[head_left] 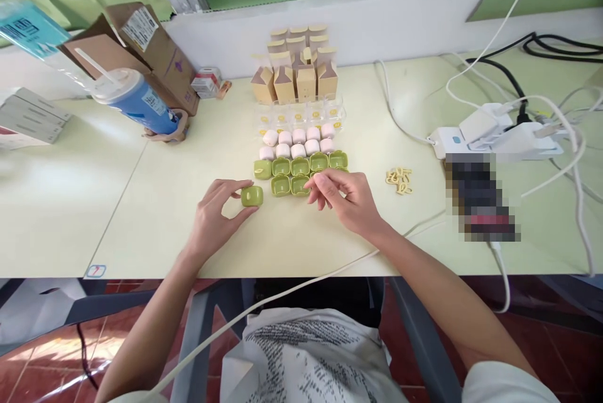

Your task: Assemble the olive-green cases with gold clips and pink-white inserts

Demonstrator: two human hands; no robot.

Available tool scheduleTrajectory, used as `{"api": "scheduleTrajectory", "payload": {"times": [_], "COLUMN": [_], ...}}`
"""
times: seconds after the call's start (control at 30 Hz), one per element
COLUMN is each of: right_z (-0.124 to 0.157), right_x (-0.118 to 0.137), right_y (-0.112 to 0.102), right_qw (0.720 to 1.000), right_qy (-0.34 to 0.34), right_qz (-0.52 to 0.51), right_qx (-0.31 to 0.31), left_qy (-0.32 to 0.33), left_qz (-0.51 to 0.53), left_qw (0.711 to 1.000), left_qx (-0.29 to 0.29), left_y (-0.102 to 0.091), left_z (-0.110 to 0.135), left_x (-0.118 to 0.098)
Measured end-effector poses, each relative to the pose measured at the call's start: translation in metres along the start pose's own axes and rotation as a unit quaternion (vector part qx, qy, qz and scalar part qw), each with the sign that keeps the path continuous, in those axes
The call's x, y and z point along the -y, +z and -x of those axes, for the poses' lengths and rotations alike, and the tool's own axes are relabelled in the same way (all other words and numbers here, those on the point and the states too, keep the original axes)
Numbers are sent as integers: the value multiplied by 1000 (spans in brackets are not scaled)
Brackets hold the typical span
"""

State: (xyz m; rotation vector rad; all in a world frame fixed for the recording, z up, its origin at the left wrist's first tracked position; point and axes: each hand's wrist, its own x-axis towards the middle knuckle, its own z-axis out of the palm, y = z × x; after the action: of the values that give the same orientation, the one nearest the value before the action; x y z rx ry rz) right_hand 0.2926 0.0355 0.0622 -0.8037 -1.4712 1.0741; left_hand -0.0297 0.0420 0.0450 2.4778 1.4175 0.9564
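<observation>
My left hand [214,218] grips a small green square cap [252,196] by its sides, thumb below and fingers above. A little pale spot shows in the middle of its face. My right hand [346,199] hovers over the right end of the green cups, thumb and index finger drawn together; whatever is between them, if anything, is too small to tell. Hollow green cups [281,186] lie in two rows, some partly hidden by that hand. Just above the held cap, another green cap [262,169] lies closed side up with a pale loop on it.
White rounded pieces [298,150] form rows behind the cups, then clear plastic trays [298,115] and small open cartons [284,84]. Cream loops [399,180] lie in a pile at right. A blue drink cup [141,102], power strip [452,142] and white cable [330,274] are around.
</observation>
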Motion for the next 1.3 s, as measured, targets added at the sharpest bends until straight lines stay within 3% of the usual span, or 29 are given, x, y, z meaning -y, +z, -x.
{"api": "scheduleTrajectory", "payload": {"times": [0.5, 0.8, 1.0, 1.17, 1.3], "right_z": [-2, -2, -2, -2, -2], "right_x": [-1, 1, -1, -2, -2], "right_y": [-2, -2, -1, -2, -2], "right_qw": [999, 998, 998, 997, 997], "right_qy": [3, 5, 1, 0, -5], "right_qz": [34, 57, 68, 76, 79], "right_qx": [-18, -17, -16, -18, -18], "left_qy": [-31, 0, -17, 47, 58], "left_qz": [12, -52, -28, -15, -61], "left_qw": [999, 999, 997, 990, 991], "left_qx": [2, -2, 64, 133, 101], "left_y": [11, 13, 0, -16, -10], "left_z": [-4, -5, 0, 0, -2], "left_x": [0, 1, -3, -1, 0]}}
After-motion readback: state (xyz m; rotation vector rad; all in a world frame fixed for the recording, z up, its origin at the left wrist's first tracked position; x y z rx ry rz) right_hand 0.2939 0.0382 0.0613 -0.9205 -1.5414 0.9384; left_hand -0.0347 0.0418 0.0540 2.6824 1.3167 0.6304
